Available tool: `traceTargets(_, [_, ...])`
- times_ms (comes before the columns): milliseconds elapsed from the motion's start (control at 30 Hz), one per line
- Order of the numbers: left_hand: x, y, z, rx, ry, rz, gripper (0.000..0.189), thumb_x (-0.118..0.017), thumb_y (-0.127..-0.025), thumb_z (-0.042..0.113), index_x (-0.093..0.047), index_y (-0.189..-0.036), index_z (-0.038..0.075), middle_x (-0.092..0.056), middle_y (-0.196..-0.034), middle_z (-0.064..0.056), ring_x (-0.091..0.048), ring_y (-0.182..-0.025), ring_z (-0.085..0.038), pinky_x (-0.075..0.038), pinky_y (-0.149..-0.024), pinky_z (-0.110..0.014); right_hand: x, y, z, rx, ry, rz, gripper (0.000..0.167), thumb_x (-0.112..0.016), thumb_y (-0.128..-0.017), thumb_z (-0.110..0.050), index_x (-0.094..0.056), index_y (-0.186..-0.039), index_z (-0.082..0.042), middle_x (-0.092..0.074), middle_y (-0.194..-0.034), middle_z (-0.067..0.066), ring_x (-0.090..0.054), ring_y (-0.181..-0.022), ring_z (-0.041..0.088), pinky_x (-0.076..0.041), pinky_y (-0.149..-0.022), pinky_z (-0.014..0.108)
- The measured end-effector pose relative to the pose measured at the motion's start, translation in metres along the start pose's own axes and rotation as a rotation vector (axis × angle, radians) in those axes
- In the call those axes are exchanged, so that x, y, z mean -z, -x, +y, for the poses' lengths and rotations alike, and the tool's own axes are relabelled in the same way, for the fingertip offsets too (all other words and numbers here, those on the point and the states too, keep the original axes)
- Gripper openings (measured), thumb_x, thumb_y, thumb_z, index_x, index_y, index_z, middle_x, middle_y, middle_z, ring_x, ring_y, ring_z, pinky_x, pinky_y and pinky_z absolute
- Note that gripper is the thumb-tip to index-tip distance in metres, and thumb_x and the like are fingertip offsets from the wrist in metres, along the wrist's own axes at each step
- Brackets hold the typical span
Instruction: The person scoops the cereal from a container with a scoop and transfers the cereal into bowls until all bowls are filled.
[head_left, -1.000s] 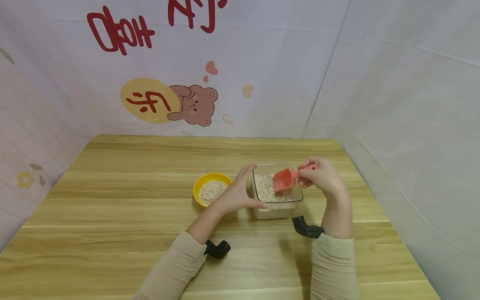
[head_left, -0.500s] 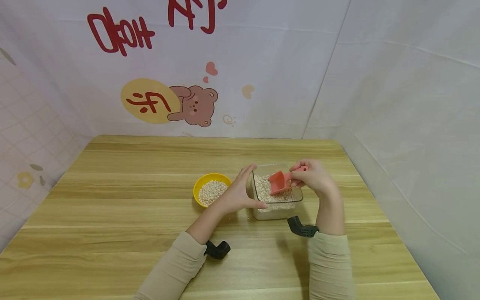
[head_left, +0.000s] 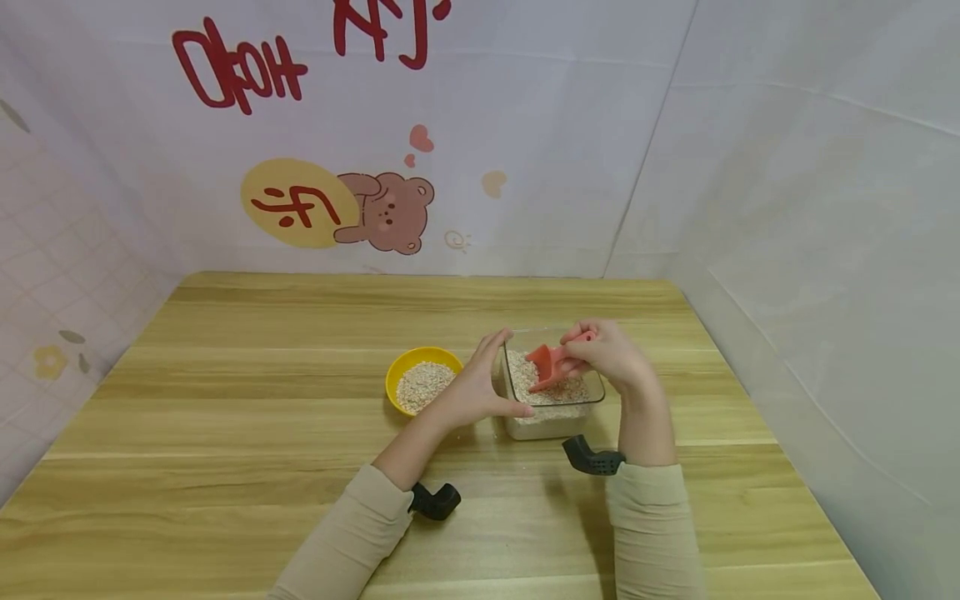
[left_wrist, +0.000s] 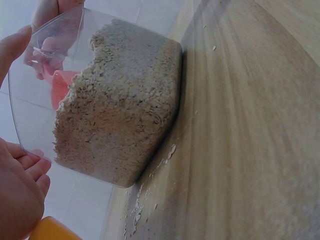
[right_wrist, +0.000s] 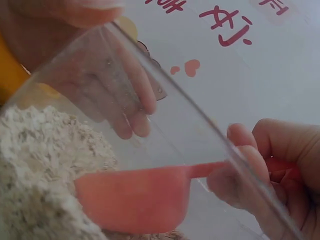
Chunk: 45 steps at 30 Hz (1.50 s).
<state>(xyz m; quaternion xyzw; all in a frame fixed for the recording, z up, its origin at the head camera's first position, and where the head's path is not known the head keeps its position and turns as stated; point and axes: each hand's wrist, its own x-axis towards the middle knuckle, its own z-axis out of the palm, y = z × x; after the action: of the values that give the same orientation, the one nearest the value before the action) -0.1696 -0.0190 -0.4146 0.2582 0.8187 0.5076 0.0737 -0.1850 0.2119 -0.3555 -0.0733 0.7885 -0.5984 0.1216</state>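
A clear square container (head_left: 551, 427) of oat flakes (left_wrist: 110, 105) stands on the table at centre right. My left hand (head_left: 474, 390) grips its left side, thumb at the front wall and fingertips at the far rim. With the right hand (head_left: 611, 357) I hold a pink-red scoop (head_left: 547, 368) by its handle, reaching in over the container's right side. In the right wrist view the scoop (right_wrist: 135, 200) has its front edge in the oats. A yellow bowl (head_left: 397, 364), partly filled with oat flakes, sits left of the container, partly behind my left hand.
Stray flakes (left_wrist: 137, 215) lie on the wooden table (head_left: 262, 467) beside the container. Black wrist-worn devices (head_left: 437, 502) sit at both cuffs. A printed white cloth wall (head_left: 555, 167) rises behind the table, and another stands at the right.
My right hand has moved left with the scoop, whose front edge has gone further into the oats toward the container's left side. The left hand, container and bowl have stayed in place.
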Motion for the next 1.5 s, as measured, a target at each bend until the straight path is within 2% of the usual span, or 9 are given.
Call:
traceTargets(300, [0.000, 0.000, -0.001, 0.005, 0.007, -0.001, 0.118, -0.087, -0.066, 0.044, -0.013, -0.154, 0.021, -0.012, -0.158, -0.001, -0.019, -0.141, -0.024, -0.025, -0.108, -0.053, -0.001, -0.005, 0.007, -0.008, -0.074, -0.020, 0.019, -0.053, -0.090, 0.005, -0.049, -0.103, 0.018, -0.067, -0.075, 0.015, -0.066, -0.061, 0.016, -0.056, -0.060, 0.030])
traceTargets(533, [0.000, 0.001, 0.000, 0.011, 0.006, -0.003, 0.117, -0.087, -0.065, 0.043, -0.014, -0.154, 0.022, -0.012, -0.158, 0.000, -0.018, -0.141, -0.023, -0.025, -0.108, -0.051, -0.003, -0.005, 0.005, -0.008, -0.103, -0.035, 0.016, -0.054, -0.091, 0.004, -0.050, -0.101, 0.015, -0.066, -0.074, 0.015, -0.065, -0.061, 0.016, -0.056, -0.060, 0.029])
traceTargets(900, [0.000, 0.000, 0.000, 0.012, -0.004, 0.000, 0.118, -0.086, -0.065, 0.046, -0.013, -0.154, 0.024, -0.013, -0.158, 0.001, -0.020, -0.141, -0.024, -0.026, -0.108, -0.052, 0.009, -0.002, 0.011, -0.016, -0.192, -0.028, 0.022, -0.049, -0.093, 0.004, -0.046, -0.107, 0.020, -0.066, -0.076, 0.010, -0.066, -0.062, 0.012, -0.056, -0.060, 0.026])
traceTargets(1167, [0.000, 0.001, 0.000, 0.023, -0.017, 0.006, 0.119, -0.086, -0.064, 0.048, -0.013, -0.154, 0.025, -0.012, -0.158, 0.001, -0.019, -0.141, -0.025, -0.026, -0.107, -0.054, 0.018, -0.002, 0.015, 0.004, -0.283, -0.037, 0.006, -0.049, -0.094, 0.005, -0.053, -0.098, 0.009, -0.067, -0.073, 0.009, -0.067, -0.061, 0.013, -0.055, -0.059, 0.024])
traceTargets(1333, [0.000, 0.001, 0.000, 0.016, -0.019, -0.002, 0.120, -0.086, -0.064, 0.050, -0.011, -0.155, 0.024, -0.011, -0.159, -0.004, -0.018, -0.141, -0.026, -0.026, -0.107, -0.055, 0.021, -0.001, 0.017, 0.004, -0.335, -0.041, 0.008, -0.047, -0.094, 0.007, -0.055, -0.094, 0.006, -0.067, -0.073, 0.009, -0.066, -0.061, 0.013, -0.055, -0.059, 0.023])
traceTargets(1500, [0.001, 0.002, 0.000, 0.017, -0.029, -0.008, 0.122, -0.084, -0.063, 0.054, -0.009, -0.155, 0.025, -0.007, -0.159, -0.002, -0.015, -0.142, -0.026, -0.024, -0.107, -0.055, 0.025, 0.000, 0.020, 0.010, -0.386, -0.051, 0.011, -0.046, -0.094, 0.008, -0.057, -0.095, 0.006, -0.067, -0.073, 0.010, -0.066, -0.062, 0.012, -0.054, -0.059, 0.022])
